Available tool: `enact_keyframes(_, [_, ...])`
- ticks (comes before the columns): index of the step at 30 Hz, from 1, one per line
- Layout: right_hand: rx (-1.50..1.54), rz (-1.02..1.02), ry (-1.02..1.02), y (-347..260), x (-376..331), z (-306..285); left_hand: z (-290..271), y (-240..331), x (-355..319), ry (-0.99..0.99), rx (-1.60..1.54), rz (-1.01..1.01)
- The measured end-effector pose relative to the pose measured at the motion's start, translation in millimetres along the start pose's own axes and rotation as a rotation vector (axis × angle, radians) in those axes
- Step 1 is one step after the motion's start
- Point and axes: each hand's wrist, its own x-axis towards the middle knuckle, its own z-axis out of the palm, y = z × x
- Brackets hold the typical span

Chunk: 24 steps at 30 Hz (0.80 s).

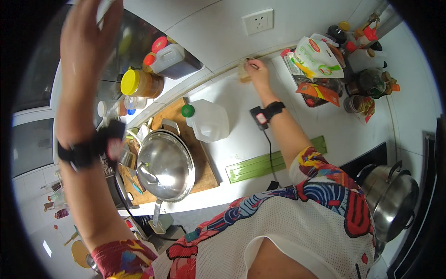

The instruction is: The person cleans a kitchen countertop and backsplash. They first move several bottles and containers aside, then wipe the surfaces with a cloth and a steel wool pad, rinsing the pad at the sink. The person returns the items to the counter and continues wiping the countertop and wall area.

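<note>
Head view: beige cloth [243, 72] at back edge of tabletop [325, 125], 12 o'clock, against wall. Right hand [258, 69] fingers pinched on it, at its 3 o'clock. Left hand [86, 42] raised at 10 o'clock, fingers spread, well apart.

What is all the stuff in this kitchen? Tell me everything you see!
Wok: one, silver, on the cutting board.
Cutting board: one, brown wood, left counter.
Plastic jug: one, clear with green cap, beside the board.
Jar: one, yellow lid, window ledge.
Green tray: one, flat on the counter.
Pot: one, steel, on the stove at right.
Packets and bottles: several, mixed colours, back right corner.
Wall socket: one, white.
Cloth: one, pale, at the wall edge.
Left hand: raised by the window.
Right hand: pressing the cloth.
</note>
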Motion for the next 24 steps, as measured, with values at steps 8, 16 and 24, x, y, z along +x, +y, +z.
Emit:
enact_keyframes(8, [-0.437,0.310,-0.480,-19,-61,-107,-60,174,-216,-0.796,-1.403,-0.966])
enact_keyframes(16, [-0.512,0.380,-0.617,-28,-113,-101,-114,273,-388,-1.025,-1.616,-1.643])
enact_keyframes(24, [-0.557,0.272,-0.849,4,-156,-76,-139,333,-488,-1.202,-1.418,-1.625])
